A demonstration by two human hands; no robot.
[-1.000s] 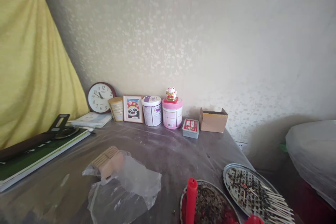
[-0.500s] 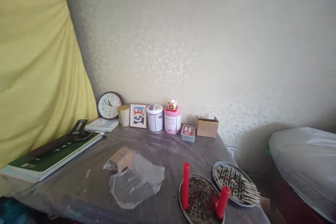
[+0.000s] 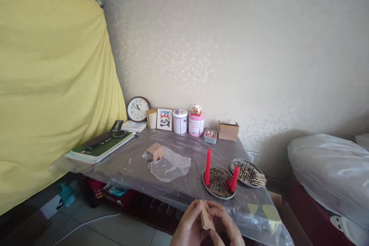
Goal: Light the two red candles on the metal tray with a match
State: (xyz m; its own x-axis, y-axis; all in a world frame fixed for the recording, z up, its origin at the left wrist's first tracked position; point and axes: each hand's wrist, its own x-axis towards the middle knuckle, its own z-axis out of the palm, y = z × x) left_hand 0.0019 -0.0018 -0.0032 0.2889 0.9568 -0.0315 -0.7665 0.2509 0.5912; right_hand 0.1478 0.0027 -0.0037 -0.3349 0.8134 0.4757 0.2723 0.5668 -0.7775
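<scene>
At the bottom of the view, in front of the table's near edge, my left hand (image 3: 188,226) and my right hand (image 3: 227,223) both grip a small flat tan block (image 3: 206,217). My left fingers press on its left side, while the right ones close on its other side and lower end. Whether it is wood or card I cannot tell. Beyond the hands, two red candles, a tall one (image 3: 208,167) and a short one (image 3: 235,179), stand on a round metal tray (image 3: 219,196) with dark residue. A tan block-like piece (image 3: 155,151) lies partly in a crumpled plastic bag (image 3: 168,167).
A second tray (image 3: 243,163) holds several thin sticks (image 3: 259,178). Along the back stand a clock (image 3: 138,109), a framed panda picture (image 3: 165,119), tins (image 3: 180,122), a flat tin (image 3: 210,136) and a cardboard box (image 3: 228,130). Books (image 3: 99,148) lie left; a plastic-covered bundle (image 3: 328,169) sits right.
My hands have come into view from below, holding the tan block. The view has pulled back and shifted, so the floor and the table's near edge now show. The tabletop things look unmoved.
</scene>
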